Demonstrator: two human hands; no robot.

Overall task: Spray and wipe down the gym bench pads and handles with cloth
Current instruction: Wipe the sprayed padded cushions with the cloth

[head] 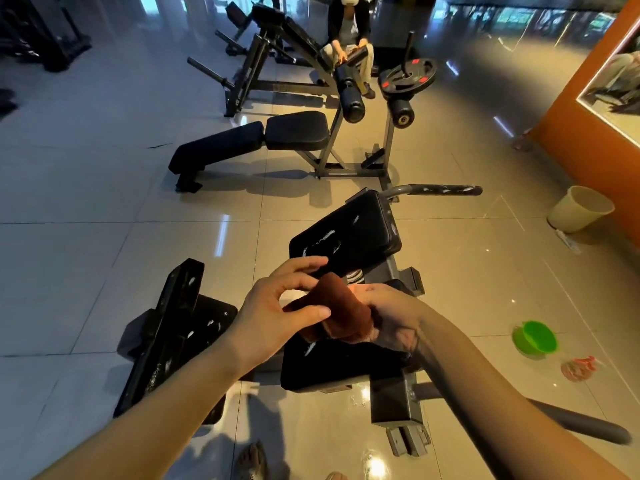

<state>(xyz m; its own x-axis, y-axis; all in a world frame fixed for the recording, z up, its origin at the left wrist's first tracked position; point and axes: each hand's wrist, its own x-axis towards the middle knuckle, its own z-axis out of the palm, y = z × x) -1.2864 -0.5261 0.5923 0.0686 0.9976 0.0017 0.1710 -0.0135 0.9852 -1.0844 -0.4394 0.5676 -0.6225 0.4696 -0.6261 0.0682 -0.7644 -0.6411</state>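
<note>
Both hands held the brown cloth point(337, 311) above the bench's lower pad point(332, 370). The left hand point(277, 306) pinched it between thumb and fingers; the right hand point(391, 315) gripped its opposite end.

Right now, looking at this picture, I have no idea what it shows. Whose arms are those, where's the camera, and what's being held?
No machine here: a person wears the one camera on their head, looking forward and down, so both bare arms are theirs. The left hand and right hand together hold a brown cloth above a gym bench's black pads, which show pale streaks. A handle sticks out beyond. On the tiled floor stand a pale bin and a green bowl.
</note>
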